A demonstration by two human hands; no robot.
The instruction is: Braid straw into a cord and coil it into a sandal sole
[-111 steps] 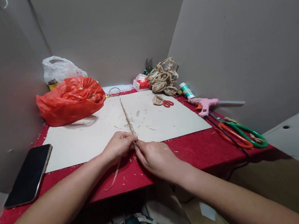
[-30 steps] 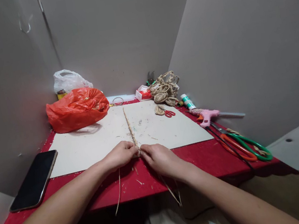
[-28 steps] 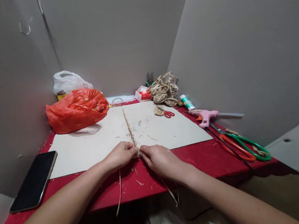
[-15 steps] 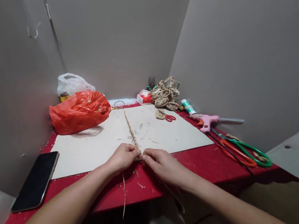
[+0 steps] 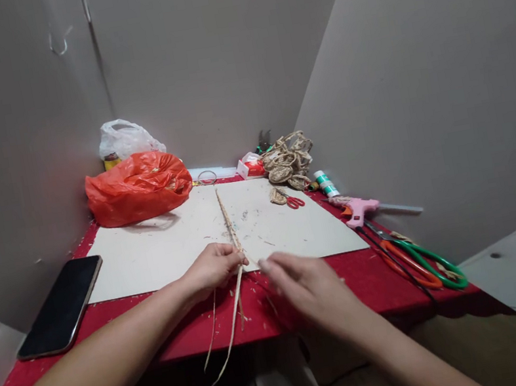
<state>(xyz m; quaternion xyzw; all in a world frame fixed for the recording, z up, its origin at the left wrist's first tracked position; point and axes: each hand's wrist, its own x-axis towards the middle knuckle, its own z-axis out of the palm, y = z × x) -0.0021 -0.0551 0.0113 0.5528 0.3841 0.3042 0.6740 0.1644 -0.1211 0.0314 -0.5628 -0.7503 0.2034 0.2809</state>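
A thin straw-coloured braid (image 5: pixel 226 218) lies lengthwise on the white board, its far tip pointing away from me. My left hand (image 5: pixel 217 265) pinches the near end of the braid between thumb and fingers. Loose straw strands (image 5: pixel 234 323) hang from that end over the table's front edge. My right hand (image 5: pixel 303 278), slightly blurred, is closed just to the right, apart from the left. A pale strand (image 5: pixel 252 260) stretches from the braid's end to its fingertips.
The white board (image 5: pixel 121 264) rests on a red cloth (image 5: pixel 192 328). Left are a phone (image 5: pixel 61 307) and an orange plastic bag (image 5: pixel 137 187). To the right lie coiled cords (image 5: pixel 287 161), small red scissors (image 5: pixel 294 201), a pink glue gun (image 5: pixel 359 208) and large scissors (image 5: pixel 430 265).
My right hand has moved right, away from my left, drawing a strand out sideways. Pale strands now hang in front of my left hand, which keeps its pinch on the braid.
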